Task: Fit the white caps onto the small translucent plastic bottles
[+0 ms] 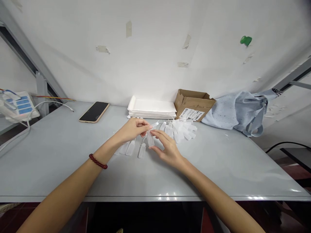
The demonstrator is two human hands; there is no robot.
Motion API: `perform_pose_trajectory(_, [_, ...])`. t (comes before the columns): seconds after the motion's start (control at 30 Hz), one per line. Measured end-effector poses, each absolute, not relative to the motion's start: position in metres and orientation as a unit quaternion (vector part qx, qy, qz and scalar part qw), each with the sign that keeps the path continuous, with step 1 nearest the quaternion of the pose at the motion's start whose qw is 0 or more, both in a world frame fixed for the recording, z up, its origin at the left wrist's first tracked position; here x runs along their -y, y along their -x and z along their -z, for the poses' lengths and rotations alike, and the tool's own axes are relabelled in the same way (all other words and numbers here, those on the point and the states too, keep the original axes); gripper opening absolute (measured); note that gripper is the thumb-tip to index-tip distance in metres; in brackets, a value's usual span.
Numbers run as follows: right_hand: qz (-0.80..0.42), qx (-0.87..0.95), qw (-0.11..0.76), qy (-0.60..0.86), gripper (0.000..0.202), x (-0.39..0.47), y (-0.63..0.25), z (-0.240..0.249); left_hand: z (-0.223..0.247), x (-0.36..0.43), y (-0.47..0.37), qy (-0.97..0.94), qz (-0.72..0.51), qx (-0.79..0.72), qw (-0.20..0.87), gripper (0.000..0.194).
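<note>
In front of the white stack (152,107), the translucent piece (150,140), long axis pointing roughly toward the stack, is pinched from the right by the right hand (168,148), the left hand (136,128) pinching its stack-side end.

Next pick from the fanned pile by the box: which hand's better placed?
Right, likely: the right hand is beside the pile; the left hand is farther off. Both are at the clear piece, so the right would need to let go first.
</note>
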State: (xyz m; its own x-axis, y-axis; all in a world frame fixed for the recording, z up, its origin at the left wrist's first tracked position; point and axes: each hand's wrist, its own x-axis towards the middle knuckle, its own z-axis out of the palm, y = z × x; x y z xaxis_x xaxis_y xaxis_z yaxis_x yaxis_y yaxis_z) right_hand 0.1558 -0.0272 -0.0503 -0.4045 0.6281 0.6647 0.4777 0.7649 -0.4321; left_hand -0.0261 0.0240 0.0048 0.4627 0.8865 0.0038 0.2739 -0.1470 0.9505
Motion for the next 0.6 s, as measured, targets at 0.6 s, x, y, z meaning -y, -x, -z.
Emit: perform_pose_trajectory(0.6, [-0.047,0.855,0.409,0.314,0.051,0.026,-0.157,0.052,-0.01,-0.021,0.028,-0.717,-0.264,-0.431,0.48,0.022])
